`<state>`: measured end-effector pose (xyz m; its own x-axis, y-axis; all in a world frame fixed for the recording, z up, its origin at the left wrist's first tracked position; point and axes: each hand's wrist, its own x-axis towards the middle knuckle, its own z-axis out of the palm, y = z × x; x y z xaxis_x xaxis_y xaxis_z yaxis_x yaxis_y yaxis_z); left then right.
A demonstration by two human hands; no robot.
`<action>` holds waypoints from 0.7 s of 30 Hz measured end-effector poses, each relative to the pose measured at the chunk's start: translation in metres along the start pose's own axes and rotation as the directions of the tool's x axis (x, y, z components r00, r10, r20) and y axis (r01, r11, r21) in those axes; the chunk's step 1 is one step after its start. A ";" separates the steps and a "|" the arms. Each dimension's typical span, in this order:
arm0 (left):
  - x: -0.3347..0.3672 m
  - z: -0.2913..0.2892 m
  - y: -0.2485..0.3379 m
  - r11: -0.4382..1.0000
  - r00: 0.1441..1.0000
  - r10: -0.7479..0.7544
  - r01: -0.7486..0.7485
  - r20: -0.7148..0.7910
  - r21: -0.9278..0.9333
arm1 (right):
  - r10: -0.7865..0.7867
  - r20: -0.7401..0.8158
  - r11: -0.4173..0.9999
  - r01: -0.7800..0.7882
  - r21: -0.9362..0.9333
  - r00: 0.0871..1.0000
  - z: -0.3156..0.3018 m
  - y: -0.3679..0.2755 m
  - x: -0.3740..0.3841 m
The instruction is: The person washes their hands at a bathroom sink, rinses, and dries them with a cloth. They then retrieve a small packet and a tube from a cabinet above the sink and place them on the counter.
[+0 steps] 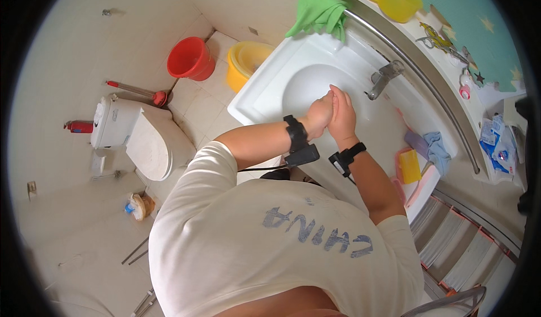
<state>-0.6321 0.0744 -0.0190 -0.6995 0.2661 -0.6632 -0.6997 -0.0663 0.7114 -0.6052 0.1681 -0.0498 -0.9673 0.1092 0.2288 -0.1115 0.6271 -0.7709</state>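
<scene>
Over the white washbasin (300, 80), my left hand (319, 114) and my right hand (342, 117) are pressed together, palm against palm. My right hand's fingers are stretched out and point away from me. The left hand's fingers lie flat against the right palm and are partly hidden by it. No object shows between the hands. To their right, a chrome faucet (384, 80) stands at the basin's back edge; I cannot make out water running from it. Each wrist wears a black strap with a small box, the left strap (295, 134) and the right strap (347, 158).
A green cloth (318, 12) hangs at the basin's far corner, beside a metal rail (431, 77). A yellow sponge (409, 166) and a blue cloth (437, 151) lie at the right end. Red (191, 59) and yellow (239, 63) buckets and a toilet (149, 142) stand left.
</scene>
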 end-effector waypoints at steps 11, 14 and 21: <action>0.015 -0.008 -0.029 0.666 0.803 0.518 -0.595 0.294 0.450 | 0.570 0.166 0.246 -0.360 0.900 0.804 0.000 0.001 0.015; 0.021 -0.004 -0.037 0.618 0.788 0.562 -0.602 0.252 0.505 | 0.587 0.221 0.101 -0.341 0.935 0.779 0.001 0.009 0.011; 0.044 -0.001 -0.052 0.607 0.803 0.495 -0.593 0.332 0.529 | 0.621 0.263 -0.177 -0.195 0.965 0.739 -0.003 0.043 -0.032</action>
<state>-0.6267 0.0882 -0.0849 -0.8598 0.5002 -0.1031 0.0668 0.3103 0.9483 -0.5785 0.1942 -0.0886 -0.8435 0.2675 -0.4658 -0.0118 -0.8762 -0.4818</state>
